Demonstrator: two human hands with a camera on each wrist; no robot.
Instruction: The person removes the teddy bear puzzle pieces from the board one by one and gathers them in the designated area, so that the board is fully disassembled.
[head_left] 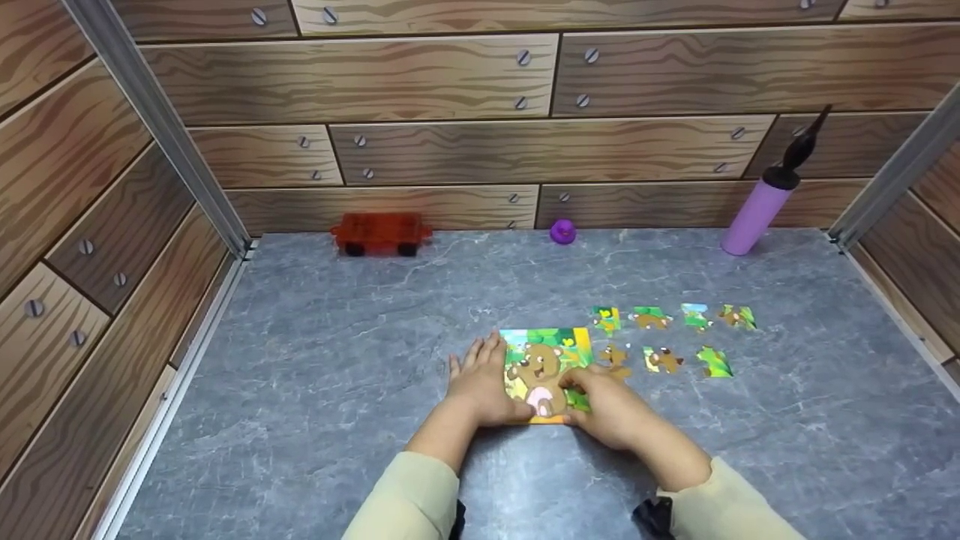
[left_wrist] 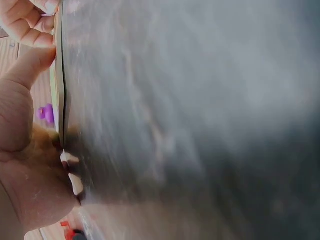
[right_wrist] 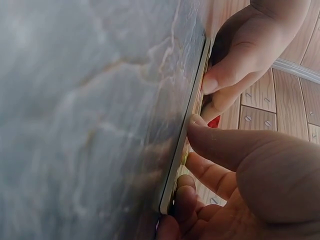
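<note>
A square bear puzzle (head_left: 541, 360) lies flat on the table, a brown bear on a green background with orange along its edge. My left hand (head_left: 484, 386) rests along its left side with fingers extended, thumb at the lower edge. At the lower right corner, the curled fingers and thumb of my right hand (head_left: 611, 409) pinch a green puzzle piece (head_left: 577, 399), partly hidden by the fingers. Both thumbs show at the board's near edge (right_wrist: 187, 135) in the right wrist view. Beside my right hand lies a loose brown bear piece (head_left: 615, 358).
More loose puzzle pieces lie in two rows to the right, among them a green piece (head_left: 714, 361) and a blue-topped one (head_left: 695, 316). Along the back wall stand a red toy wagon (head_left: 381, 232), a purple toy duck (head_left: 562, 232) and a purple hand pump (head_left: 757, 214).
</note>
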